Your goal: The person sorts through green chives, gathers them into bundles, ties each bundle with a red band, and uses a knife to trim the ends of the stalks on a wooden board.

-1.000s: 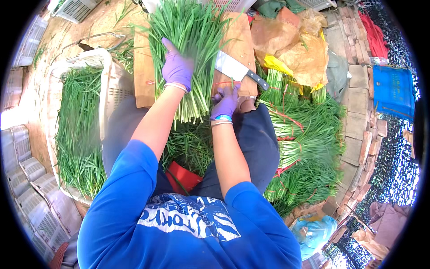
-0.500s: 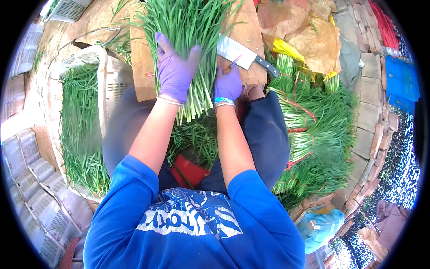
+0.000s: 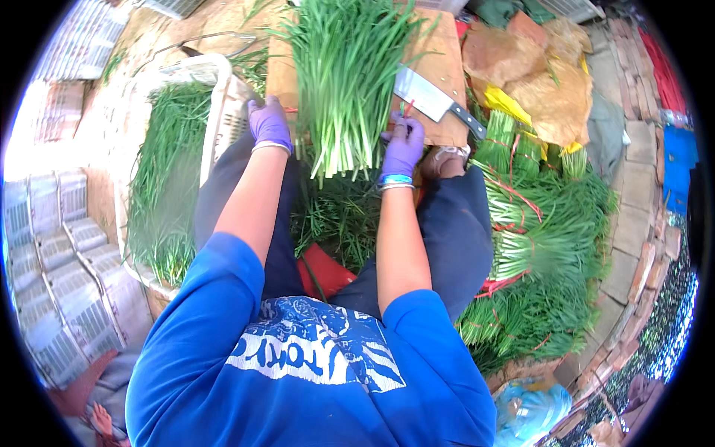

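Head view, entries listed from the hands outward.

Right hand (image 3: 404,145), purple-gloved: fingers bent, fingertips drawn together on a thin red tie (image 3: 408,109), just right of the stems; the pinch suits so slender a strip.

Left hand (image 3: 269,123), purple-gloved: fingers partly curled at the board's left edge, palm off the greens. A bit of red shows just beside it; whether the fingers grip anything cannot be told. With red at both sides, the tie possibly runs beneath the stems.

Bundle of long-leaved greens (image 3: 348,89), apparently garlic chives: upper centre of the frame, between the hands, leaves away from the person. Pale stem ends overhang the near edge, presumably for easy reach; the board bears the weight.

Wooden board (image 3: 439,41): under the bundle, beyond the knees.

Cleaver (image 3: 423,92): flat on the board, right of the bundle, dark handle toward the right hand, probably to stay handy.

White plastic basket (image 3: 223,74): left of the frame, holding loose greens, likely a supply near the left arm.

Tied bundles (image 3: 529,246): right of the frame, massed together, red ties visible, apparently set aside as bound stock.
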`<state>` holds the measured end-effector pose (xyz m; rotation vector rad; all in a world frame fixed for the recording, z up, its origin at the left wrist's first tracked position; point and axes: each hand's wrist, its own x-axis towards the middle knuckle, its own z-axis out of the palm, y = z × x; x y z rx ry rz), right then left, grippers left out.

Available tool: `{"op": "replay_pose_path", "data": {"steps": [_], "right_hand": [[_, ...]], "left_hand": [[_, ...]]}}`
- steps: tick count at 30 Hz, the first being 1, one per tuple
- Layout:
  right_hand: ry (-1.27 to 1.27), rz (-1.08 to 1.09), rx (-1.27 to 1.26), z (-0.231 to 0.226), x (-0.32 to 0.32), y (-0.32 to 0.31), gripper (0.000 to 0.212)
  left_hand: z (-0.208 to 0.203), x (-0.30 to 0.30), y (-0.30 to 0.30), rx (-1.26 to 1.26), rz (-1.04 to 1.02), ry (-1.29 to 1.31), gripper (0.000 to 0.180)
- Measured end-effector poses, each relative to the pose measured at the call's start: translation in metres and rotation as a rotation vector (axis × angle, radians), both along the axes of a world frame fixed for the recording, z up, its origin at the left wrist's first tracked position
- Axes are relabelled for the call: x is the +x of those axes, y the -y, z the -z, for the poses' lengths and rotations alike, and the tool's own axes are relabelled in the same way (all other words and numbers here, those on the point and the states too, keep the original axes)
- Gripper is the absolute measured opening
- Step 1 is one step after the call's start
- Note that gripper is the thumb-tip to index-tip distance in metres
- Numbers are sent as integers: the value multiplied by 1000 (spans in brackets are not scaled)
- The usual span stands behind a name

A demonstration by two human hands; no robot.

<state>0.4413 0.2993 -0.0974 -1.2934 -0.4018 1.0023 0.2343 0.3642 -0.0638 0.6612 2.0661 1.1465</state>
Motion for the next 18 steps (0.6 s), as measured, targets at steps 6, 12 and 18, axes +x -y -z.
{"op": "replay_pose_path", "data": {"steps": [6,12,18], "right_hand": [[-237,-139,118,4,19,-14,47],[-391,-123,87,9,29,-24,25],[-513,-153,105,2,28,-27,25]], "left_hand": [[49,-55,5,-383,525,-456,50],[-1,-33,-6,-378,991,-890,44],[34,-69,-9,-85,705,-587,33]]}}
